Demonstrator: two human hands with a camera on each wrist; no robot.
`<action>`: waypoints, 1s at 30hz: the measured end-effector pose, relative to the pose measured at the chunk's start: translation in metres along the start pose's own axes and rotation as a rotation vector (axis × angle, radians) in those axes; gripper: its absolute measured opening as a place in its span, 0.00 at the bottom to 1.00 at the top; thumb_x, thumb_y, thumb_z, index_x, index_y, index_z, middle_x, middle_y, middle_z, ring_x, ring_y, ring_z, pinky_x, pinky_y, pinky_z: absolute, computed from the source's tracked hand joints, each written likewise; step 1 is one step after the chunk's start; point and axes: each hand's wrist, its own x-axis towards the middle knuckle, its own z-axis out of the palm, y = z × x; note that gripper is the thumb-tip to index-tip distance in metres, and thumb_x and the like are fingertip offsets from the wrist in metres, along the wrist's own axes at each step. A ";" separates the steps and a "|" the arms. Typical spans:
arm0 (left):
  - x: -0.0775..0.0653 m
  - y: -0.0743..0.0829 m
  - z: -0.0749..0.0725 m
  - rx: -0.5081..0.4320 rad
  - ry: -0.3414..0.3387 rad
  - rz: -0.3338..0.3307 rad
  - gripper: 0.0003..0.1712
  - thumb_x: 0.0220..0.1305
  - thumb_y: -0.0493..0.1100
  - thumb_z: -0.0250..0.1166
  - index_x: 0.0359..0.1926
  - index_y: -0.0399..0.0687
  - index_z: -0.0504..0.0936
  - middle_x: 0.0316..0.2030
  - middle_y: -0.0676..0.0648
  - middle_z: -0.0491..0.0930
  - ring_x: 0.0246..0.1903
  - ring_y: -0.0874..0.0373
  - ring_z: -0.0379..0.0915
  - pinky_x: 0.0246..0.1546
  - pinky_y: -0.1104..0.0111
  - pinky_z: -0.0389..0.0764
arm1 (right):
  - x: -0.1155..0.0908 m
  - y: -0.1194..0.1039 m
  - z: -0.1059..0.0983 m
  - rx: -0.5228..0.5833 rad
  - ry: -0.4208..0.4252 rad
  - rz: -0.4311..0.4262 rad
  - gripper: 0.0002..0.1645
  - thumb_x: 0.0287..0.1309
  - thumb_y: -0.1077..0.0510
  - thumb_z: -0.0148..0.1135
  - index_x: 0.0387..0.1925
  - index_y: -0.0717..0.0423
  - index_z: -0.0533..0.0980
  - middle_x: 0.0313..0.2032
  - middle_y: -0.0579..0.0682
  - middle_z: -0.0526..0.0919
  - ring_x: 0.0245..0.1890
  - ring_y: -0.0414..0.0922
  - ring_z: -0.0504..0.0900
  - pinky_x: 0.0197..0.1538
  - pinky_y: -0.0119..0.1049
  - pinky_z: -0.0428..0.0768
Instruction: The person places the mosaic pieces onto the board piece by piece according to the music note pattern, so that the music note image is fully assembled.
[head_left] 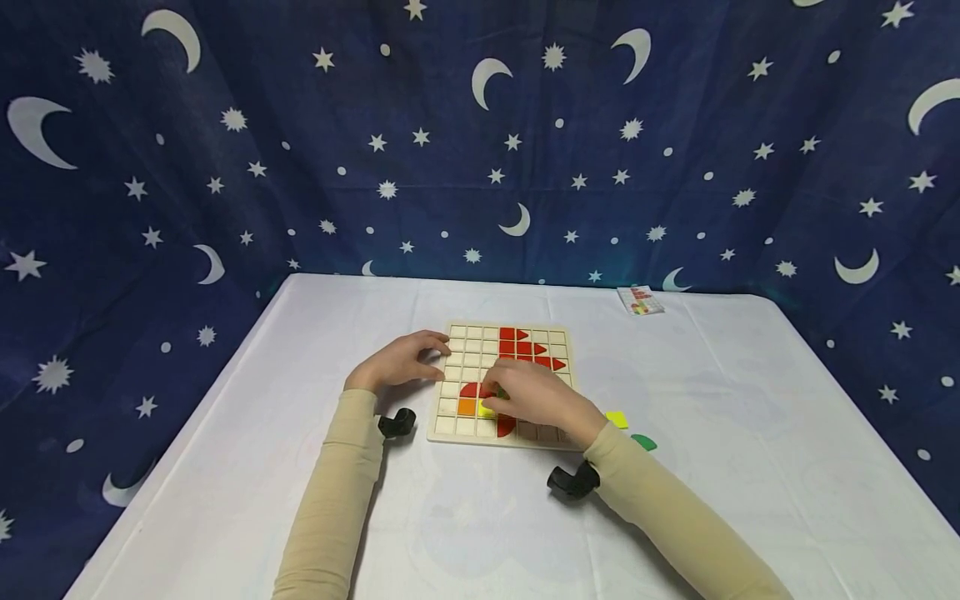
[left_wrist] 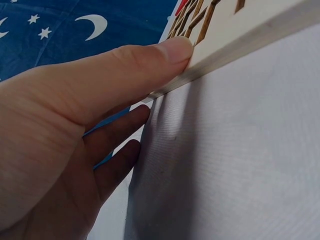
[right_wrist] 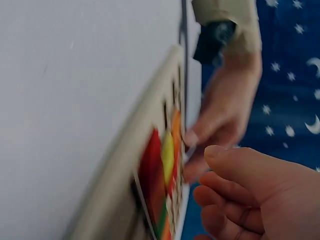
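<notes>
A wooden grid board [head_left: 472, 346] lies on the white table. My left hand [head_left: 401, 360] is at its left side, the thumb [left_wrist: 175, 50] resting on the board's edge with the other fingers extended beside it. Over the lower middle of the board is my right hand [head_left: 536, 393], its fingers loosely curled. No piece shows between its thumb [right_wrist: 217, 152] and fingers in the right wrist view. A yellow square [head_left: 487, 408] sits in the grid by its fingertips, beside an orange square [head_left: 466, 407]. Red squares and triangles [head_left: 507, 333] form rows higher up. The right hand hides part of the grid.
Right of the board lie a loose yellow piece [head_left: 617, 419] and a green rounded piece [head_left: 643, 442]. A small printed card [head_left: 641, 300] rests near the table's far edge. Behind the table hangs a dark blue cloth [head_left: 435, 192] with moons and stars.
</notes>
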 end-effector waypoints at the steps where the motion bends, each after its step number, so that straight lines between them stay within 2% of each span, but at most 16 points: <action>1: 0.000 0.000 0.000 -0.001 0.000 -0.003 0.25 0.58 0.44 0.73 0.56 0.43 0.80 0.68 0.43 0.66 0.70 0.46 0.56 0.71 0.55 0.58 | -0.005 0.004 -0.003 0.011 0.012 0.012 0.10 0.60 0.51 0.66 0.40 0.52 0.83 0.38 0.43 0.80 0.34 0.38 0.76 0.41 0.33 0.79; 7: -0.001 0.000 0.000 -0.007 0.000 -0.015 0.24 0.58 0.44 0.73 0.55 0.43 0.80 0.68 0.43 0.66 0.70 0.46 0.56 0.71 0.55 0.58 | -0.042 0.039 -0.024 0.047 0.045 0.092 0.12 0.60 0.53 0.67 0.40 0.56 0.83 0.35 0.44 0.81 0.35 0.42 0.77 0.41 0.37 0.79; 12: 0.000 0.000 0.000 -0.009 0.000 -0.017 0.24 0.58 0.44 0.73 0.55 0.44 0.80 0.68 0.43 0.66 0.70 0.46 0.56 0.71 0.55 0.58 | -0.077 0.068 -0.038 0.091 0.008 0.171 0.13 0.59 0.54 0.67 0.42 0.58 0.84 0.34 0.43 0.81 0.33 0.39 0.76 0.37 0.35 0.78; 18: 0.000 0.001 0.000 0.001 -0.001 -0.003 0.24 0.58 0.43 0.73 0.55 0.43 0.80 0.68 0.42 0.66 0.70 0.46 0.56 0.71 0.55 0.57 | -0.110 0.091 -0.046 0.160 -0.060 0.280 0.15 0.59 0.56 0.67 0.45 0.62 0.82 0.36 0.45 0.83 0.34 0.40 0.77 0.40 0.38 0.80; 23: 0.000 0.001 0.000 0.003 -0.005 0.002 0.24 0.58 0.44 0.72 0.55 0.43 0.80 0.68 0.42 0.66 0.70 0.45 0.55 0.71 0.55 0.58 | -0.127 0.102 -0.048 0.186 -0.122 0.323 0.18 0.55 0.58 0.70 0.46 0.64 0.81 0.40 0.48 0.84 0.38 0.44 0.78 0.43 0.43 0.81; 30: -0.001 0.001 0.000 -0.002 0.002 0.014 0.25 0.58 0.43 0.72 0.56 0.41 0.79 0.68 0.41 0.66 0.70 0.44 0.56 0.71 0.55 0.58 | -0.132 0.108 -0.042 0.234 -0.165 0.356 0.22 0.53 0.56 0.72 0.48 0.63 0.80 0.41 0.49 0.82 0.38 0.44 0.77 0.44 0.43 0.81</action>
